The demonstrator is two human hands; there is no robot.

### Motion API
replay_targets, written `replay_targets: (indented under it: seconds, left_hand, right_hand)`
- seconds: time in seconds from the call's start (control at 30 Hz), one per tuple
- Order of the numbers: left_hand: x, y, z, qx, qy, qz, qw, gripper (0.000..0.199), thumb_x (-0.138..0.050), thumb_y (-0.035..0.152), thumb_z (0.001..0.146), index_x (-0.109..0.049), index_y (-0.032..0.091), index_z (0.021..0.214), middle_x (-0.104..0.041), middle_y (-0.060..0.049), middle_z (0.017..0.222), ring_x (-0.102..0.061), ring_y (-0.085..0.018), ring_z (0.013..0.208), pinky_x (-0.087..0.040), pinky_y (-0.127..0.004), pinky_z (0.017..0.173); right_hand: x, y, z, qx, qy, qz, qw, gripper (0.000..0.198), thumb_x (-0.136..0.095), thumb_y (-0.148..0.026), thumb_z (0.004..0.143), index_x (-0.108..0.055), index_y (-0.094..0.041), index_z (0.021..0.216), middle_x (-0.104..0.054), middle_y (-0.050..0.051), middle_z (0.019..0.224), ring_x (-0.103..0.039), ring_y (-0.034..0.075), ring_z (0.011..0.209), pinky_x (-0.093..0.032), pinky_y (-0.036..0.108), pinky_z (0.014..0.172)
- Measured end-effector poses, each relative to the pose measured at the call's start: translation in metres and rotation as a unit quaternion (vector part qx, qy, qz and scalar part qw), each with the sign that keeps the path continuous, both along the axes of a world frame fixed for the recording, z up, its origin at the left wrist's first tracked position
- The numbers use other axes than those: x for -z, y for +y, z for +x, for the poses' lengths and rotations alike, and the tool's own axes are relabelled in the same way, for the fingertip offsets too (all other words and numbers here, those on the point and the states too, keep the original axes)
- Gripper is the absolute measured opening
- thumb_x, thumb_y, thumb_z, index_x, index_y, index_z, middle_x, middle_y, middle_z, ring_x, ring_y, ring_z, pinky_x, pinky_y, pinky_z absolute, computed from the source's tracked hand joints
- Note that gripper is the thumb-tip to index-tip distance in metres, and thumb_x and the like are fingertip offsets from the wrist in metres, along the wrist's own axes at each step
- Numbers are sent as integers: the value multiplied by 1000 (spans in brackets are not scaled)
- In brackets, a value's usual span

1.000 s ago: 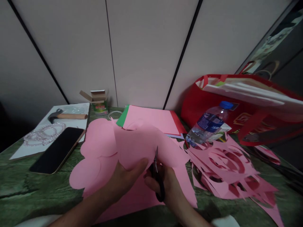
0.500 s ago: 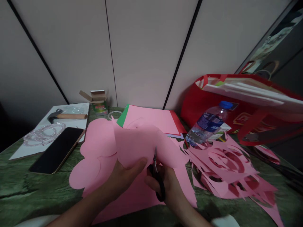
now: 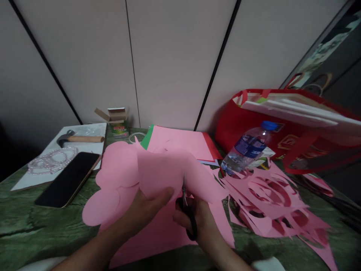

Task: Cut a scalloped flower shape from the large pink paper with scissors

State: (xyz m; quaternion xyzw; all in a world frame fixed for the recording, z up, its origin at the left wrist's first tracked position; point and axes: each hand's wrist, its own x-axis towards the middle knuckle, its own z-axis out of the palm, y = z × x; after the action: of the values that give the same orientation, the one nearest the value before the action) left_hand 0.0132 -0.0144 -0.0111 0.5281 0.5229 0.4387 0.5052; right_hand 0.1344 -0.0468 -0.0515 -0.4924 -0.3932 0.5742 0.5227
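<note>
My left hand (image 3: 150, 209) grips the lower edge of a pink paper sheet (image 3: 160, 173), thumb on the near face and the other fingers hidden behind it. In my right hand (image 3: 199, 218) is a pair of black-handled scissors (image 3: 184, 199), blades pointing up and away. The blades sit at a cut in the sheet, with a strip of paper bending off to their right. Rounded pink paper cutouts (image 3: 118, 165) lie to the left of the sheet. Beneath both hands is another flat pink sheet (image 3: 152, 244).
Pink paper scraps (image 3: 270, 199) are heaped at the right, near a water bottle (image 3: 245, 146) and a red bag (image 3: 228, 116). At the left lie a phone (image 3: 69, 180), beads (image 3: 52, 160) and a hammer (image 3: 81, 139). A small box (image 3: 119, 128) and stacked coloured paper (image 3: 180, 141) stand behind.
The pink sheet has turned slightly in my hands, and its strip on the right has swung a little lower. Both hands keep their holds, the left shifting slightly.
</note>
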Motion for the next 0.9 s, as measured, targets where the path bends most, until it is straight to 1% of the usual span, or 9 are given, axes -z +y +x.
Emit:
replay_targets:
  seconds: [0.13,0.23,0.3,0.43,0.5,0.57,0.67,0.8,0.9]
  left_hand:
    - [-3,1,-3,0,27,5,1000,12,-61,29,64,-53,21,60,-67,-4,74,-61,-23,81,-50,-31,68]
    - [-7,1,-5,37,31,-9,999,11,-60,29,66,-54,21,64,-67,-4,79,-61,-22,82,-50,-30,65]
    - [-8,1,-6,49,33,-24,998,10,-60,29,67,-54,21,66,-67,-3,77,-62,-21,79,-50,-29,62]
    - [-7,1,-4,9,22,-26,999,9,-59,26,65,-53,21,61,-67,-2,73,-62,-20,73,-49,-27,57]
    - [-7,2,-4,10,8,-23,1000,9,-60,25,64,-53,20,60,-67,-2,73,-62,-19,74,-49,-26,57]
    - [-9,2,-7,33,4,-28,999,9,-61,25,65,-55,20,61,-67,-1,72,-61,-18,73,-49,-25,57]
    - [-11,4,-12,67,14,-39,997,11,-62,25,66,-55,19,61,-64,0,65,-60,-17,67,-48,-25,54]
    - [-7,6,-14,49,15,-29,998,15,-62,27,65,-53,19,56,-61,1,59,-58,-16,61,-48,-25,51]
    - [-1,8,-14,60,14,-32,998,14,-62,27,66,-54,19,59,-61,2,58,-58,-16,59,-47,-25,51]
  right_hand:
    - [9,1,0,-2,-6,4,1000,46,-74,-27,50,-35,-22,74,-46,-9,48,-40,9,41,-32,21,39]
    - [13,0,1,-4,-10,10,1000,44,-72,-24,52,-35,-22,76,-46,-9,49,-42,9,42,-34,21,40]
    - [16,0,2,5,-19,5,1000,43,-71,-22,52,-36,-22,77,-47,-9,51,-43,9,43,-36,21,41]
    - [22,0,2,22,-34,-3,999,43,-69,-17,52,-35,-23,79,-48,-9,52,-46,10,42,-37,21,40]
    - [23,0,1,18,-30,-2,999,43,-67,-17,52,-33,-23,78,-48,-10,51,-46,10,41,-36,21,38]
    - [21,0,1,13,-26,-3,1000,43,-67,-18,53,-32,-23,78,-48,-10,49,-46,10,39,-35,20,37]
    - [17,-2,0,15,-21,-4,1000,42,-66,-18,54,-32,-23,78,-49,-11,49,-46,9,39,-35,19,36]
    - [15,-3,0,20,-25,2,999,40,-65,-18,55,-33,-22,79,-51,-10,50,-48,10,39,-38,20,36]
    - [13,-2,-1,25,-42,-4,999,39,-64,-19,55,-33,-22,78,-49,-11,47,-47,10,36,-36,20,33]
